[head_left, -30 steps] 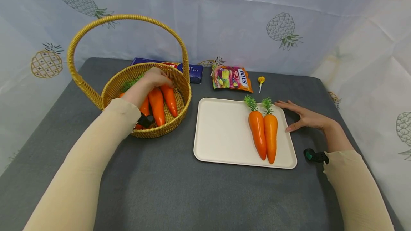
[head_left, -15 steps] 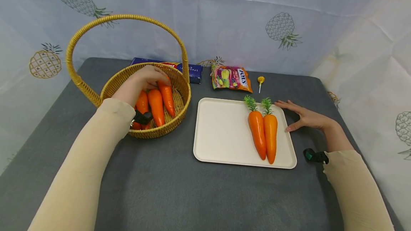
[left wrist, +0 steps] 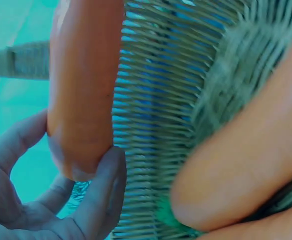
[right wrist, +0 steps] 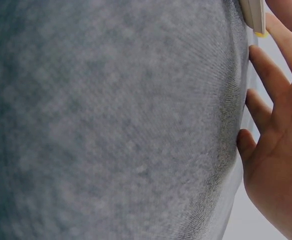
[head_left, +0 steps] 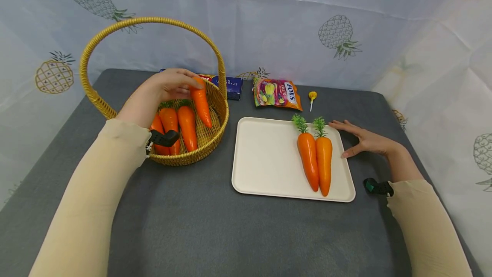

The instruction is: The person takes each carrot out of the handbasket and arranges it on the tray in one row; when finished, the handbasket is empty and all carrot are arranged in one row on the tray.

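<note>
Carrot [head_left: 201,106] hangs over the basket [head_left: 209,144], thick end pinched by the left hand [head_left: 171,85], likely for control, and the spread right hand [head_left: 367,140] touches the tray [head_left: 265,157] beside the basket, seemingly steadying it.

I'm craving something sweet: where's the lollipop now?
In the head view, the lollipop lies right of centre, just right of the bag and beyond the tray.

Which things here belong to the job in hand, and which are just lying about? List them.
Apparently in the job:
held carrot, in the left hand
wicker basket
other carrots in the basket
cream tray, right hand at its edge
two carrots on the tray

Apparently just lying about:
blue box behind the basket
Fox's Fruits packet
lollipop
</note>
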{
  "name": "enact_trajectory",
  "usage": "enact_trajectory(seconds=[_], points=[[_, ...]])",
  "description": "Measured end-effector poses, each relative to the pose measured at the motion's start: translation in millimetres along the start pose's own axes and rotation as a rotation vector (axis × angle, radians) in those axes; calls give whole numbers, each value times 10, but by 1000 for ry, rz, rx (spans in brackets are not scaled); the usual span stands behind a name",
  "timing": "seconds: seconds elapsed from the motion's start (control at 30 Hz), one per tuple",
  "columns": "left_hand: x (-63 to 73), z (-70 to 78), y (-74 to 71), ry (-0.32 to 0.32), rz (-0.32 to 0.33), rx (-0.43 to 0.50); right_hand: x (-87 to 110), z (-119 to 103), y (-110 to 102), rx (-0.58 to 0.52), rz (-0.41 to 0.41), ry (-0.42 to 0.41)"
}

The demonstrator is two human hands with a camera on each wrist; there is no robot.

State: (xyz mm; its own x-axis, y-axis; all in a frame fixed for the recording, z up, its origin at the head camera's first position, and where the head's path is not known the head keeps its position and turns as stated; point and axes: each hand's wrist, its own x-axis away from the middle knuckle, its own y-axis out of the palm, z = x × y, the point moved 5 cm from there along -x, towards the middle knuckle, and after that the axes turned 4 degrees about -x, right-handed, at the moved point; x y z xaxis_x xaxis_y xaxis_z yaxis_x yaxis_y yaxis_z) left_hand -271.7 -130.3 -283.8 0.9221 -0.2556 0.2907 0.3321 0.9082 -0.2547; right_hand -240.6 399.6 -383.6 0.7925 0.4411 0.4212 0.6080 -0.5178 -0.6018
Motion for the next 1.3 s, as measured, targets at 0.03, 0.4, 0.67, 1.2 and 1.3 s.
enact_trajectory(seconds=[0.03, 0.4, 0.67, 1.2, 1.3], points=[[-69, 14, -5, -31, -24, 18, 0, -1, 1, 1, -1, 1], [-166, 191, 158, -117, -133, 160, -10, 10, -5, 10, -1, 5], [-30, 261, 358, -83, -153, 227, -9, -2, 3, 2, -3, 0], [77, 401, 772, -30, -233, 191, 3, -18, 8, -3, -2, -1], [95, 435, 876, -15, -252, 191, 2, -15, 5, -5, -3, 1]])
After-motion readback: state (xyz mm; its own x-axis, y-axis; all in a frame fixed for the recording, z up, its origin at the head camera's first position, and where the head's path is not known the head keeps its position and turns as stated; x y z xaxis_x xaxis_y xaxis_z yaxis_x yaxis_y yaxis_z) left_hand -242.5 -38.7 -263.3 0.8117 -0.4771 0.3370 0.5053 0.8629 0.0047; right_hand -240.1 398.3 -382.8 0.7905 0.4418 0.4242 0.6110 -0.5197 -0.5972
